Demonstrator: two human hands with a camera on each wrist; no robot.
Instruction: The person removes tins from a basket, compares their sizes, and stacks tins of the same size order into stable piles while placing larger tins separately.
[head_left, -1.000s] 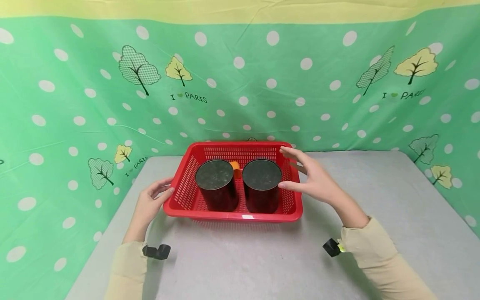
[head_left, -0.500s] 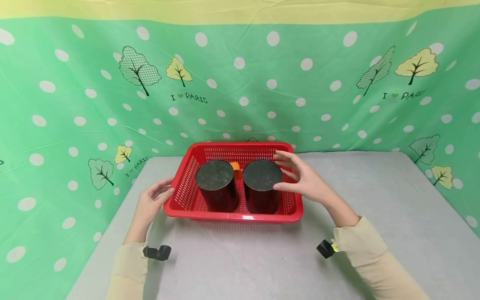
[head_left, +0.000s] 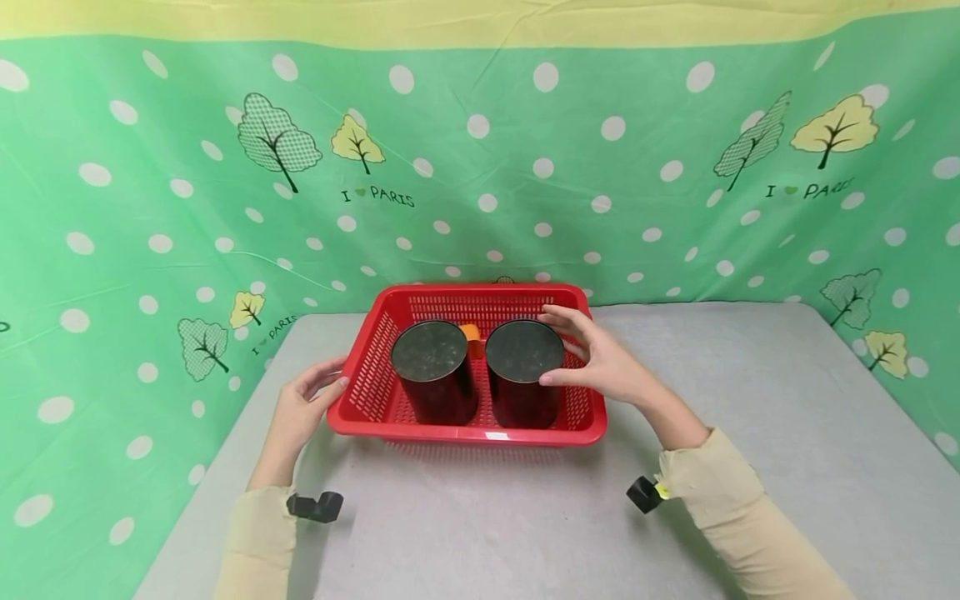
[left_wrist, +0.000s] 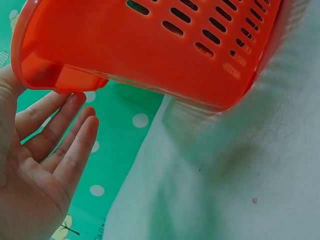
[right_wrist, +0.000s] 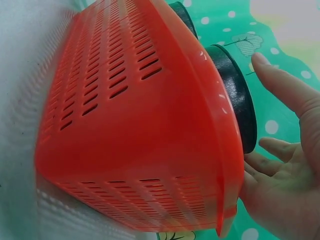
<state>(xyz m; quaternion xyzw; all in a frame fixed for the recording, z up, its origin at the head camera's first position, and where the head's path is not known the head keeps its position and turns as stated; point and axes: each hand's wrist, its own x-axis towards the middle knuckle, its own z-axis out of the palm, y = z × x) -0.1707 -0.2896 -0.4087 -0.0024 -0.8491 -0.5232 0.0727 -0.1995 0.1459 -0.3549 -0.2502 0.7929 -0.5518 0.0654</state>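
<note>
Two dark cylindrical cans stand side by side in a red plastic basket, the left can and the right can both rising upright with flat black tops. My left hand is at the basket's left rim; in the left wrist view its fingers lie nearly straight under the rim. My right hand reaches over the right rim, thumb in front of the right can and fingers spread behind its far side. In the right wrist view, the thumb stands apart from the can. An orange object shows partly behind and between the cans.
The basket stands on a table with a light grey cover, near its back edge. Behind it hangs a green cloth with white dots and printed trees. A small black device is strapped to each wrist.
My right hand has moved left and slightly down, from the basket's right rim in over the right can. The left hand, basket and cans have stayed in place.
</note>
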